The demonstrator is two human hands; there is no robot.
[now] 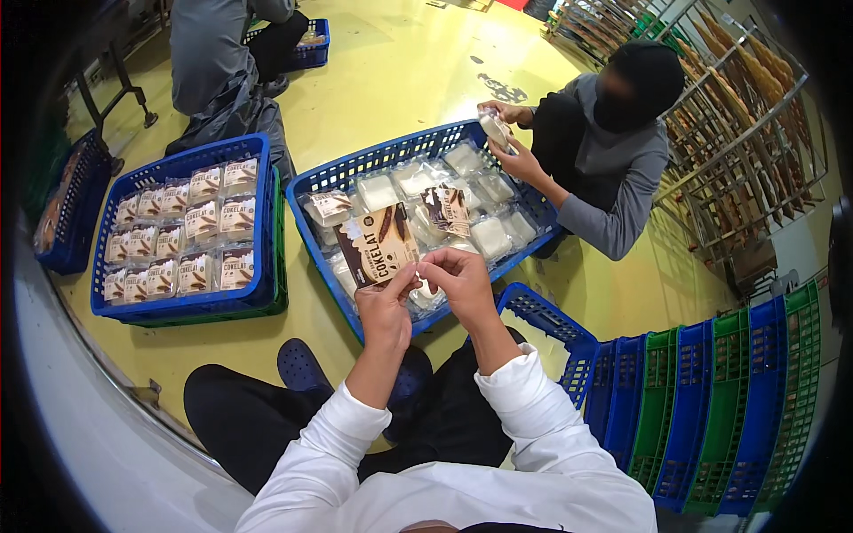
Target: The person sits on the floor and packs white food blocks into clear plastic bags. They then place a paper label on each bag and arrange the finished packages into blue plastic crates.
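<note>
My left hand [386,303] holds a brown and cream printed label [376,246] by its lower right corner, above the near side of a blue plastic crate [400,148]. My right hand [460,283] meets it there, thumb and forefinger pinched at the label's corner; whether something small is between them I cannot tell. In the crate lie several clear-wrapped white sandwich breads [378,192]. A wrapped bread with a label [330,205] lies at its left corner, and further printed labels [448,208] rest on the breads in the middle.
To the left, a blue crate [180,303] holds rows of labelled packs [200,220] on a green crate. A co-worker [613,153] crouches at the right, holding a wrapped pack. Another person [213,60] is at upper left. Stacked crates [693,400] and metal racks [740,113] stand right.
</note>
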